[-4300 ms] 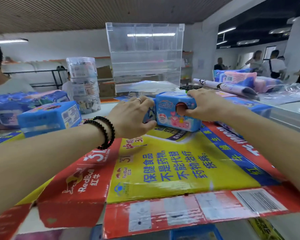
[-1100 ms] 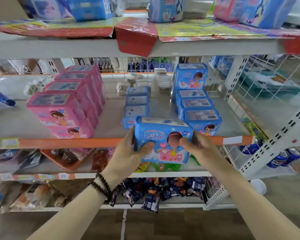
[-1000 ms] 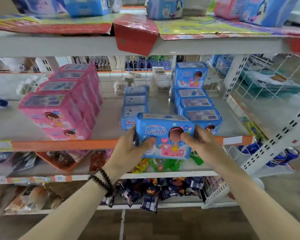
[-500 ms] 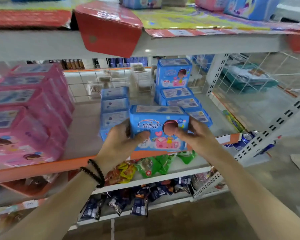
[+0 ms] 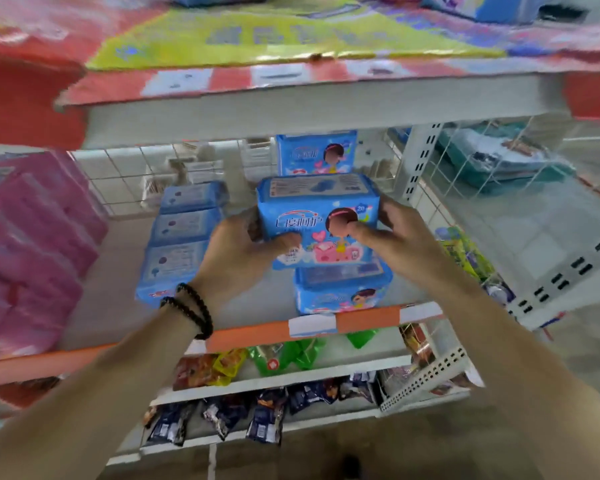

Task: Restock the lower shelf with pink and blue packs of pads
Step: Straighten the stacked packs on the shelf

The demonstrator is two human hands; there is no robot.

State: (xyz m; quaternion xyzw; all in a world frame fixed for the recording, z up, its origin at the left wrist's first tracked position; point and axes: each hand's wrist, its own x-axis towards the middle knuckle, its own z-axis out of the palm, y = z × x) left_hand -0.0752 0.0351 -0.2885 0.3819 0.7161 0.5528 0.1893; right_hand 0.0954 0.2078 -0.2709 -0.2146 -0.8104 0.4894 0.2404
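A blue pack of pads (image 5: 317, 209) is held between both hands, just above the right-hand row of blue packs (image 5: 342, 291) on the lower shelf (image 5: 364, 318). My left hand (image 5: 238, 252) grips its left end, thumb on the front. My right hand (image 5: 392, 237) grips its right end. One blue pack (image 5: 316, 155) stands upright at the back of that row. A second row of blue packs (image 5: 181, 244) lies to the left. Pink packs (image 5: 28, 244) are stacked at the far left.
The top shelf (image 5: 309, 105) overhangs close above, covered with red and yellow cardboard (image 5: 257, 39). A wire grid (image 5: 125, 178) backs the shelf, with a perforated upright (image 5: 420, 161) on the right. Snack bags (image 5: 264, 410) fill the shelves below.
The blue pack came down from the top shelf and has moved forward and up, over the shelf edge and above the right blue row. The view has moved closer.
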